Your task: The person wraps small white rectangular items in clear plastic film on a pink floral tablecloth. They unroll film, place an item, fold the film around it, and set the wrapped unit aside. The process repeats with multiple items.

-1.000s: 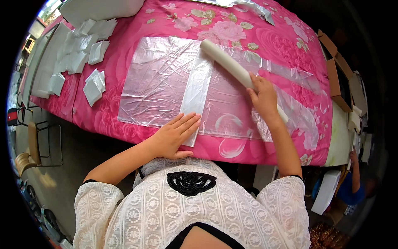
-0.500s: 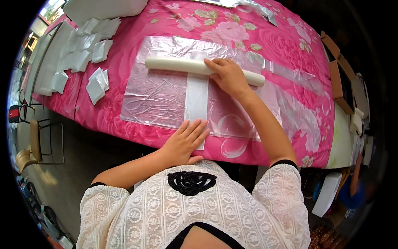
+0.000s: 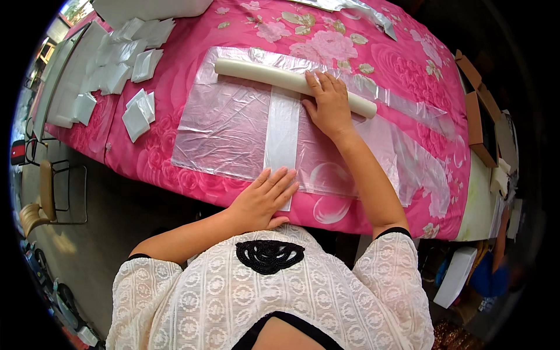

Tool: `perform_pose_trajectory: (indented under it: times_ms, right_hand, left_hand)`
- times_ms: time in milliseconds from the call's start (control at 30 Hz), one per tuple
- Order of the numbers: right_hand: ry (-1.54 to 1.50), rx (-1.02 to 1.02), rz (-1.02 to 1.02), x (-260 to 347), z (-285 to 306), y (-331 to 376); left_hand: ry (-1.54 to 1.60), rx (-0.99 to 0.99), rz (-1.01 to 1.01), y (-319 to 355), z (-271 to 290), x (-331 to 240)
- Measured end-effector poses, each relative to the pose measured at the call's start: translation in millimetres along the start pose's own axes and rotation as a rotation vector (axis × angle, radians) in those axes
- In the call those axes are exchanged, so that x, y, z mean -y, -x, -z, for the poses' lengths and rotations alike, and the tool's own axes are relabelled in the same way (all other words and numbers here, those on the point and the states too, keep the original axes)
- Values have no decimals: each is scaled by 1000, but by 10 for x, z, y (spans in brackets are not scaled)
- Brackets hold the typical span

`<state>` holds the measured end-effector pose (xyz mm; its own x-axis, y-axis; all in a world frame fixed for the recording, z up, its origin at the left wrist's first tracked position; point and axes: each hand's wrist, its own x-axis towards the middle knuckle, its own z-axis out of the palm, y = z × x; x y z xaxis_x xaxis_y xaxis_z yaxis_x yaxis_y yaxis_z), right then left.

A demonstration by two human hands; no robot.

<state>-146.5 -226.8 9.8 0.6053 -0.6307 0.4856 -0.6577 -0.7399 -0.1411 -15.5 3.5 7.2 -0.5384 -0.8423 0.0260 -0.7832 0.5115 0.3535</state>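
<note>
Clear plastic sheet (image 3: 227,125) lies flat on the pink floral tablecloth (image 3: 175,169), and a white strip (image 3: 282,137) runs down its middle from the far roll to the near table edge. Nearest the person, the left hand (image 3: 262,198) rests palm down with its fingers (image 3: 280,182) spread and flat, gripping nothing; the fingertips cover the strip's near end, so where that end stops cannot be seen. The sheet's near edge passes just beyond those fingertips, and the table edge drops away just under the palm.

To the right of the left fingers, the sheet's right part wrinkles and is hard to tell from a second clear film that trails off toward the far right.

Farther off, the right hand (image 3: 329,105) lies on the long white roll (image 3: 291,84), fingers laid loosely over its top rather than closed around it; how far they curl behind it is hidden. The roll lies slantwise across the sheet's far edge, its left end well left of those fingers, its right end just past the wrist.

Far left of both hands, small folded white squares (image 3: 137,114) are scattered, with bare cloth between them and the sheet. Beyond the roll more pink cloth lies uncovered. Brown cardboard boxes (image 3: 481,116) at the far right are bent by the lens and partly cut off.
</note>
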Motion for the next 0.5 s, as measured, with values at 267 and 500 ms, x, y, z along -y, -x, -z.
perform_pose_trajectory:
  times_ms: [267, 500]
  right_hand:
    - [-348, 256, 111, 175, 405, 301]
    - [-264, 127, 103, 153, 204, 176]
  left_hand:
    - [-24, -20, -14, 55, -84, -21]
    - [88, -7, -24, 70, 3, -30]
